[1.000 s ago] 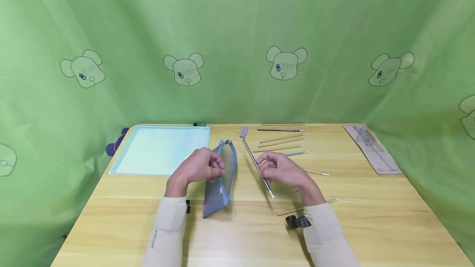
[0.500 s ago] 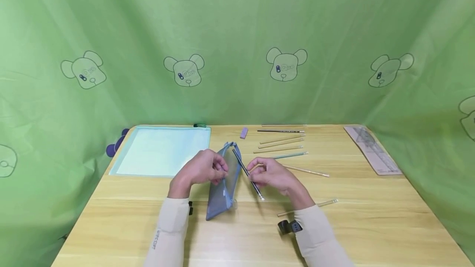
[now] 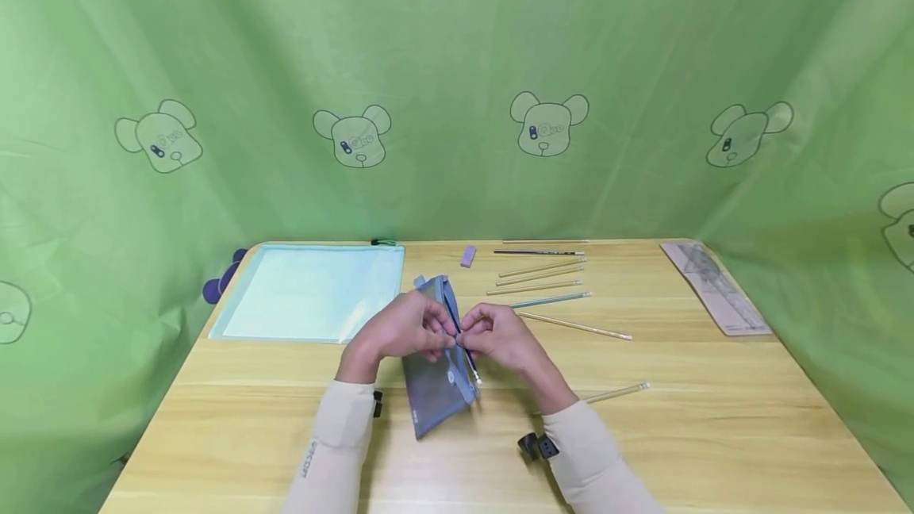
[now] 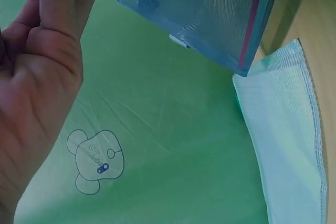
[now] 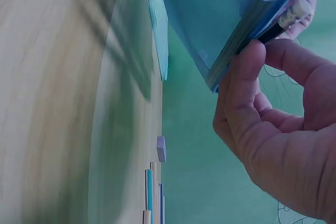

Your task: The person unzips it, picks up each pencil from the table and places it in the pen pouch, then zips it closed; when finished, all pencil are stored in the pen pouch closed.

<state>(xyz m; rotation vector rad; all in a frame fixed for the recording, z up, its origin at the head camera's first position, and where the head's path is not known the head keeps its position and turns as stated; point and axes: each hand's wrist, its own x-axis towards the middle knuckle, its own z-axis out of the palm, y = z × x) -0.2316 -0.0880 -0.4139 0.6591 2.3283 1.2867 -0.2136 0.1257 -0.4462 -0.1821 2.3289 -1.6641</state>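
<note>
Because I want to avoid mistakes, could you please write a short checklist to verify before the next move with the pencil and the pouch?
1. Is the pouch held by the left hand? Ok: the fingers pinch its edge.
2. Is the held pencil gripped by the right hand? Ok: it is pinched between thumb and fingers.
3. Is the held pencil wholly inside? Not ok: its white end shows outside.
4. Is its tip inside? Cannot tell: it is hidden.
5. Is the eraser apart from both hands? Ok: it lies farther back on the table.
</note>
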